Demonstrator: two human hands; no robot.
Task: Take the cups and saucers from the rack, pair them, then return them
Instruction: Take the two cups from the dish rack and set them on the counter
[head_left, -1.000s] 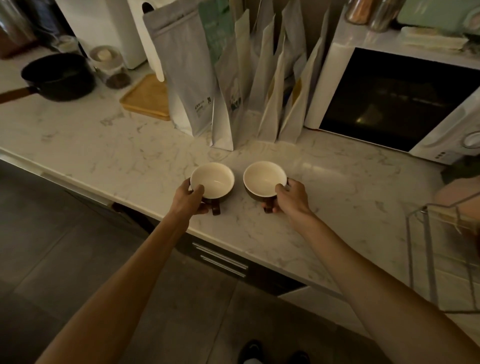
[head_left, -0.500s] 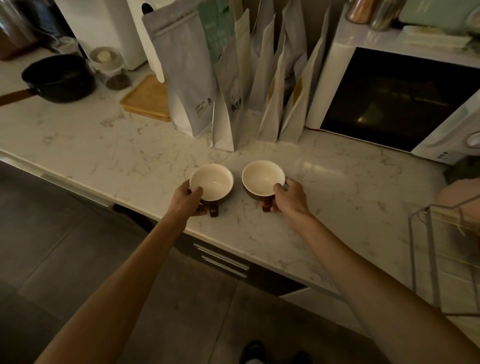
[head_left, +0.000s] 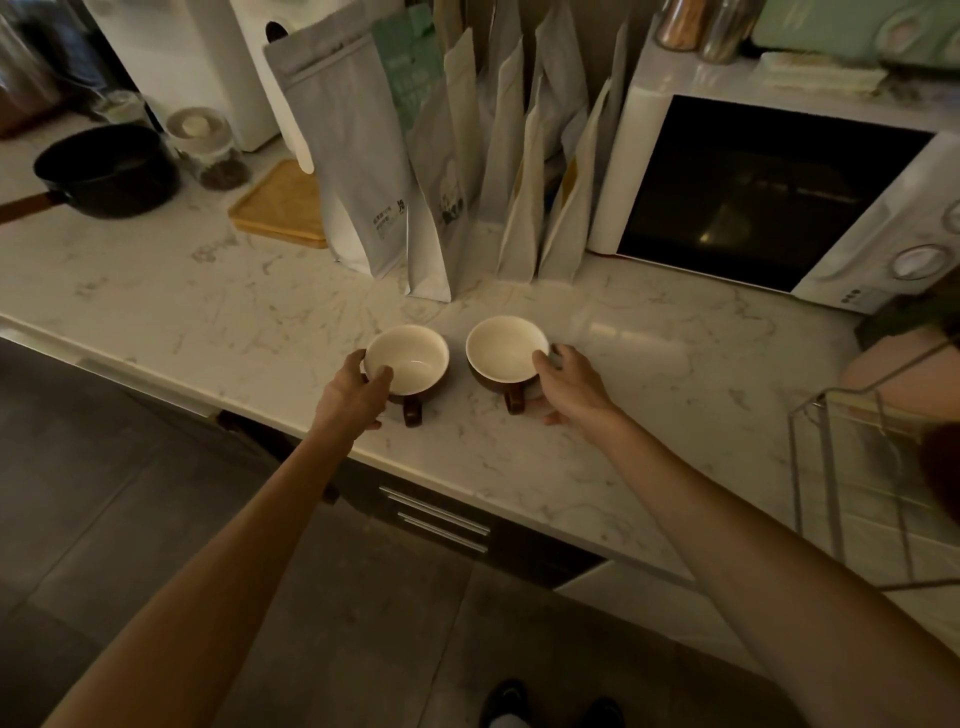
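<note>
Two brown cups stand side by side at mid-frame on the marble tabletop (head_left: 208, 312). The left hand (head_left: 350, 397) grips the left cup (head_left: 410, 364); the right hand (head_left: 571, 389) grips the right cup (head_left: 506, 353).

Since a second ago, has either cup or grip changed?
Barely. The left hand holds the left cup by its rim as before; the right hand still holds the right cup. Both cups stay side by side on the counter, handles toward the person.

Bare marble countertop (head_left: 649, 374) right of the cups, hemmed by upright pouches (head_left: 467, 208), microwave (head_left: 769, 182), wire rack (head_left: 857, 483).
</note>
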